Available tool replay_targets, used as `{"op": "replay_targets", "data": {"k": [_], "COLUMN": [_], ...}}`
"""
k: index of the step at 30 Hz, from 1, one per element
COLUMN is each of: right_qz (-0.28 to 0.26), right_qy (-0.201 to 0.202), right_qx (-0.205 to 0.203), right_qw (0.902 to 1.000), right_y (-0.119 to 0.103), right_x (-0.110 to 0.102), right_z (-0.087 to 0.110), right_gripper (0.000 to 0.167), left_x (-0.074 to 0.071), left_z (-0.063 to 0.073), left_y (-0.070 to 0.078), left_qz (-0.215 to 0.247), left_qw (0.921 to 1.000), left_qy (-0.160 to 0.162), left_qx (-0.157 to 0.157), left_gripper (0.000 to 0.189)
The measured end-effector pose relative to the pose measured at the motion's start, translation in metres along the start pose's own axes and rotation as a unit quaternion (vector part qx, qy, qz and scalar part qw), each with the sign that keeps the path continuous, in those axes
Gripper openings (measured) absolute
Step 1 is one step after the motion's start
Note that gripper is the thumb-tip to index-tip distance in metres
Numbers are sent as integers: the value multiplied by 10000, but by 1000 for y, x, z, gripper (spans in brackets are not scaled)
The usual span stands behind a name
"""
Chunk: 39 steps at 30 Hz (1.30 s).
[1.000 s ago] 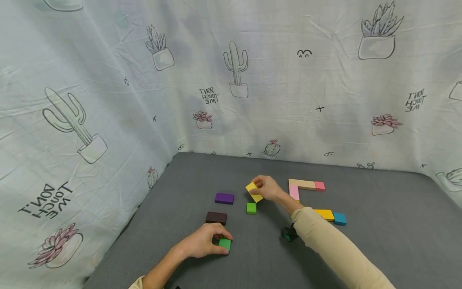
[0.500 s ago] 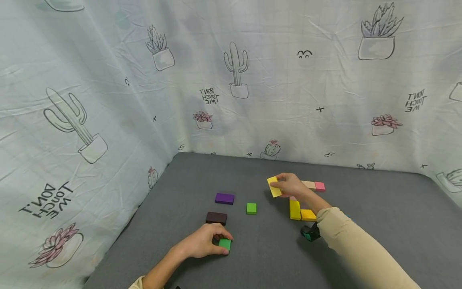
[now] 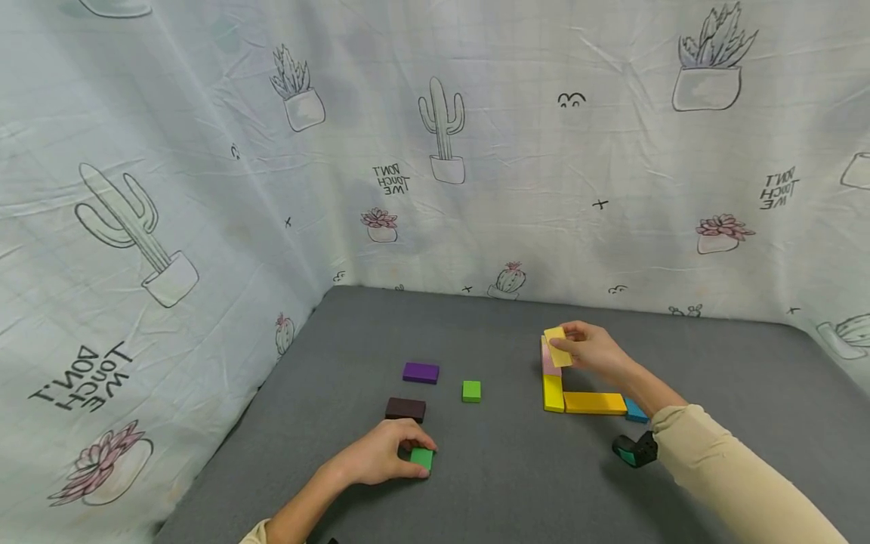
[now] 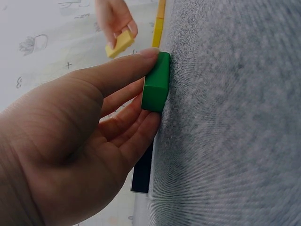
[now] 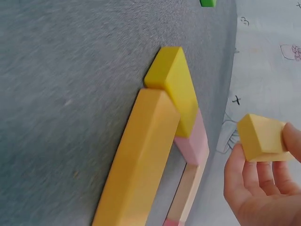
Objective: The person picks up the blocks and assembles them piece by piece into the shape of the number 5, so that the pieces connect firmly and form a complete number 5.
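Note:
My left hand (image 3: 384,453) pinches a small green block (image 4: 157,82) between thumb and fingertips, low at the grey tabletop. My right hand (image 3: 596,353) holds a pale yellow block (image 3: 559,347) by thumb and fingers, raised off the table. In the head view it overlaps the far end of an angled line of blocks. That line has a pink block (image 3: 549,363), a yellow block (image 3: 553,394), an orange block (image 3: 594,403) and a blue block (image 3: 635,410). The right wrist view also shows a beige block (image 5: 184,190) beyond the pink one, mostly hidden by the hand in the head view.
A purple block (image 3: 421,373) and a dark brown block (image 3: 405,409) lie left of centre, the brown one just beyond my left hand. A lime green block (image 3: 471,391) sits between them and the line. Behind the table (image 3: 516,483) hangs a printed curtain (image 3: 544,151).
My right hand has carried the pale yellow block rightward from near the lime green block to the far end of the line. The left hand stays on the green block.

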State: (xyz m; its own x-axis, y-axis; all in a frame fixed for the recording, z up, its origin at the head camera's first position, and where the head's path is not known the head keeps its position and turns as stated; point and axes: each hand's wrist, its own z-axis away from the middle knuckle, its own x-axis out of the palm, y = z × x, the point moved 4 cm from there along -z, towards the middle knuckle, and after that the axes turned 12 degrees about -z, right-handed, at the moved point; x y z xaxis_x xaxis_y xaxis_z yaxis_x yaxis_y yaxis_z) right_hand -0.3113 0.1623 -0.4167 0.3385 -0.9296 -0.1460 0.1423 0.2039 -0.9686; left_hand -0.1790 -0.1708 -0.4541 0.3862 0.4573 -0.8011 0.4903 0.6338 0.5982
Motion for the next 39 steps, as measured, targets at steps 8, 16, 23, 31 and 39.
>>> {"op": "replay_targets", "data": {"k": [8, 16, 23, 31, 39], "right_qz": [-298, -831, -430, -193, -451], "right_qy": [-42, -111, -30, 218, 309], "right_qx": [487, 886, 759, 1223, 1679], "right_qw": [9984, 9925, 9962, 9921, 9843], "right_y": [15, 32, 42, 56, 73], "right_x": [-22, -41, -58, -78, -81], "right_z": [22, 50, 74, 98, 110], "right_gripper": [75, 79, 76, 76, 76], "left_x": [0, 1, 1, 2, 0], "left_z": [0, 0, -1, -2, -2], "left_y": [0, -2, -2, 0, 1], "left_qz": [5, 2, 5, -45, 68], "left_qw": [10000, 10000, 10000, 10000, 10000], "left_qy": [6, -29, -12, -30, 9], "left_qx": [58, 22, 29, -5, 69], "left_gripper": [28, 28, 28, 28, 28]}}
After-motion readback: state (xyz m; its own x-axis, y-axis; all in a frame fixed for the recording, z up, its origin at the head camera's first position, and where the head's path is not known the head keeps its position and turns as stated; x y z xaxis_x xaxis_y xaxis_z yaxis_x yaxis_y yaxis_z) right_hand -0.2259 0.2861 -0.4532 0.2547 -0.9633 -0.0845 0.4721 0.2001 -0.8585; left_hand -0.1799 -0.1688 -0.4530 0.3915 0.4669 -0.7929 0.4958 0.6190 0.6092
